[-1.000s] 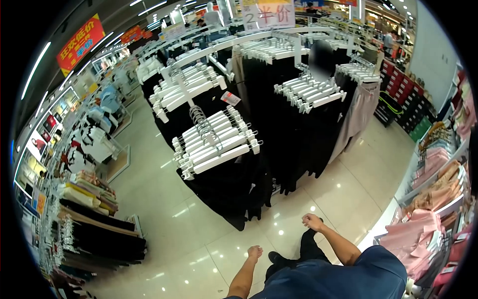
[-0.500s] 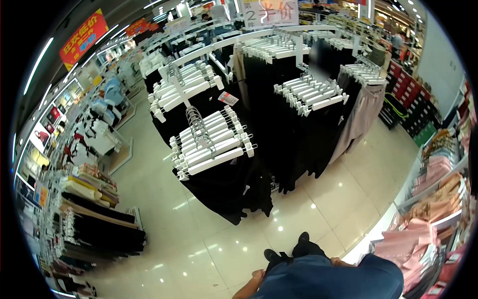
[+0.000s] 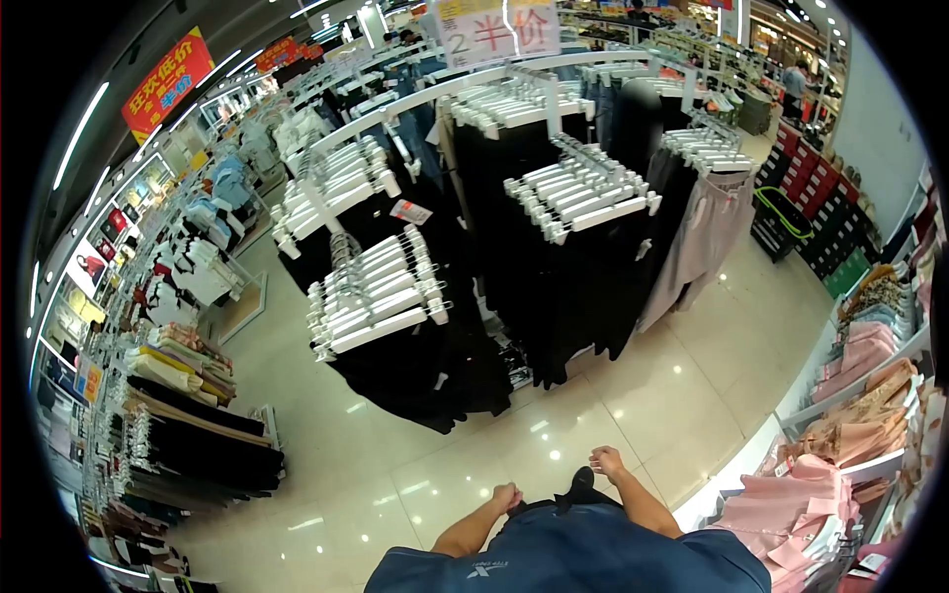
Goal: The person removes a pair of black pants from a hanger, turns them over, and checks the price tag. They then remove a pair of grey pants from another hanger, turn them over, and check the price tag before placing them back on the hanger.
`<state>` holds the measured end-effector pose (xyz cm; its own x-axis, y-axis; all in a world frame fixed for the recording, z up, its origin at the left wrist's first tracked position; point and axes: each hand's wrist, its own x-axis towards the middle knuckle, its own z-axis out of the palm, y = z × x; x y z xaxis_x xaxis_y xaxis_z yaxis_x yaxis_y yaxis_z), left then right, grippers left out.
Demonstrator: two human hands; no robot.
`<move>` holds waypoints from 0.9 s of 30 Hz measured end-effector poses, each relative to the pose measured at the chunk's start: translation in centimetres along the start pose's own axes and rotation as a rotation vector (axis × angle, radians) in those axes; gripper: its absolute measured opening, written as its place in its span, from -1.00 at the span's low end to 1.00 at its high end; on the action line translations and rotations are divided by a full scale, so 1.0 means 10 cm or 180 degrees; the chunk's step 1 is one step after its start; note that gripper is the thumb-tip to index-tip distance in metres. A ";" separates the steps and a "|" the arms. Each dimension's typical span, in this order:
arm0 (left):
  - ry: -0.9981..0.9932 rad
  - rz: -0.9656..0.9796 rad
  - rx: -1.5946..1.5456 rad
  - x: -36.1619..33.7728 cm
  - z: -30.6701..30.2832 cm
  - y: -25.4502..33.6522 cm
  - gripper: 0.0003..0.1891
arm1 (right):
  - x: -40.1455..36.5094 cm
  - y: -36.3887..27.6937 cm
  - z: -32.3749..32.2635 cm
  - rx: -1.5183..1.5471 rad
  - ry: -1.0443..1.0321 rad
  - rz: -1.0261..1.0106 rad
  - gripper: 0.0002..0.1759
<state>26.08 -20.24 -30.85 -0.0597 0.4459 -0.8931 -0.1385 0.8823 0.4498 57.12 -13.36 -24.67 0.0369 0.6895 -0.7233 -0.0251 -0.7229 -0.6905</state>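
Low in front of my body, my left hand (image 3: 507, 497) hangs with its fingers curled in, and I see nothing in it. My right hand (image 3: 606, 461) reaches forward over the floor, fingers loosely bent and apart, holding nothing. Both hands are away from the clothes. Ahead stands a white rack of black trousers (image 3: 583, 306) on white clip hangers (image 3: 583, 198). A nearer row of black trousers (image 3: 425, 381) hangs from more clip hangers (image 3: 381, 296) at its left. Pale pink trousers (image 3: 707, 232) hang at the rack's right end.
A shelf with pink garments (image 3: 781, 514) runs along my right. A black basket with a green handle (image 3: 781, 222) stands beside stacked shoe boxes (image 3: 806, 173). To the left hangs another trouser rack (image 3: 208, 455). Shiny tiled floor (image 3: 554, 435) lies between; a half-price sign (image 3: 499, 35) tops the rack.
The rack has shifted left in view. My right hand has swung forward from beside my body, and both forearms now show. The left hand has risen slightly.
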 end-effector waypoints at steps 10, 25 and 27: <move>-0.0431 0.0569 0.1244 0.25 1.28 0.39 -0.83 | -0.55 1.29 -1.36 -0.0166 0.0937 0.0905 -0.87; -0.0120 0.1082 -0.0532 -0.17 1.71 1.47 -0.86 | -0.45 1.66 -1.50 0.0349 0.0533 0.0894 -0.86; 0.0017 0.1382 -0.0709 -0.15 1.68 1.79 -0.88 | -0.33 1.43 -1.41 0.0652 0.0407 0.0803 -0.85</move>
<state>40.27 -2.61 -21.35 -0.1639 0.7643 -0.6236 -0.3078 0.5610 0.7685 70.68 -26.58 -32.08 0.1285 0.4700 -0.8733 -0.2487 -0.8372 -0.4871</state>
